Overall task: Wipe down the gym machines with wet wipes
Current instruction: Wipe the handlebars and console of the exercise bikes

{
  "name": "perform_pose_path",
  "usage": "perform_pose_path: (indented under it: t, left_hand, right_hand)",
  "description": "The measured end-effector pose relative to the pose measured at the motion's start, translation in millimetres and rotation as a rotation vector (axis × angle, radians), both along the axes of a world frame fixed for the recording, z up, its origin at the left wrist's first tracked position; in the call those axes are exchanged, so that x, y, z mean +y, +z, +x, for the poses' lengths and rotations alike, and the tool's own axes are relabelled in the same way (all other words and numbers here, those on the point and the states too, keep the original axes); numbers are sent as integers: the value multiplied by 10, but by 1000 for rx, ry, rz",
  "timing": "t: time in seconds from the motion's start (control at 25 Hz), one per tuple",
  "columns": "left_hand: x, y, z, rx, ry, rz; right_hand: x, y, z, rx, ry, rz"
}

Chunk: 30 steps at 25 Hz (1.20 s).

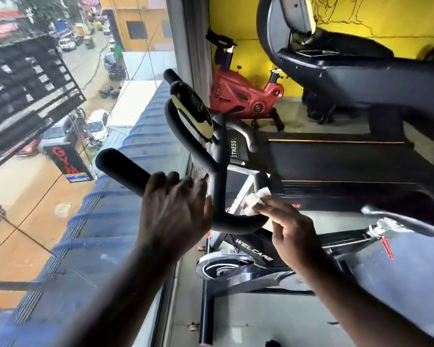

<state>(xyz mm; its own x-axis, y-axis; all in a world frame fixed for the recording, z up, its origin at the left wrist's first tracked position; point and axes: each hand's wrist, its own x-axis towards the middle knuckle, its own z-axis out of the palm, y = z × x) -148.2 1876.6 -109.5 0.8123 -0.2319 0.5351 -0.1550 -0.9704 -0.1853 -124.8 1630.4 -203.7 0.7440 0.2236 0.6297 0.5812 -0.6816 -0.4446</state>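
Currently wiping the handlebar [125, 171] of the black spin bike [253, 249], close to the middle of the view. Left hand [173, 211], at about seven o'clock from centre, curls its fingers [172, 179] over the padded grip and steadies it; blurred there, so hard to say how tightly. Right hand [288, 229], at about four o'clock from centre, pinches a crumpled white wet wipe [256, 201] between thumb and fingertips, remaining fingers loosely curled beneath. Presses the wipe onto the bar's lower bend, at eleven o'clock from that hand.

Probably best done as follows. Keep the left-hand hold firm so the bar does not twist under pressure. Open the wipe out and wrap it round the tube rather than dabbing with a wad. Slide along the bend in one slow pass, then turn the wrist to catch the underside. Refold to a fresh face before moving on to the padded grips, likely the sweatiest part. Go lighter over the console [198, 113] at twelve o'clock from the wipe, squeezing no liquid into its seams. Impossible to tell whether the red bike [243, 96] at twelve o'clock and the treadmill [336, 161] at two o'clock need wiping too.
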Motion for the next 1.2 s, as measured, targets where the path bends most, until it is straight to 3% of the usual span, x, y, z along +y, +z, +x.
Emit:
perform_pose_path:
  t: [0.12,0.24,0.36,0.56,0.76,0.88,1.12,1.2]
  left_hand:
    - [-174,68,128,103,74,14]
    - [-294,52,264,162,171,56]
    - [-311,-37,254,106,144,130]
    - [-405,-64,288,120,238,164]
    - [-416,-98,275,98,254,150]
    - [-436,-121,296,77,264,149]
    - [-422,-181,313,70,296,137]
    - [-424,-181,318,56,283,148]
  right_hand:
    - [-49,123,387,122,53,-54]
    - [-73,166,260,149,185,-64]
    - [-273,189,69,104,292,-43]
    - [-195,113,961,136,333,-85]
    - [-283,10,765,69,215,193]
    - [-366,85,914,0,162,118]
    - [-98,240,1363,373,357,39]
    - [-48,180,1435,697,409,252]
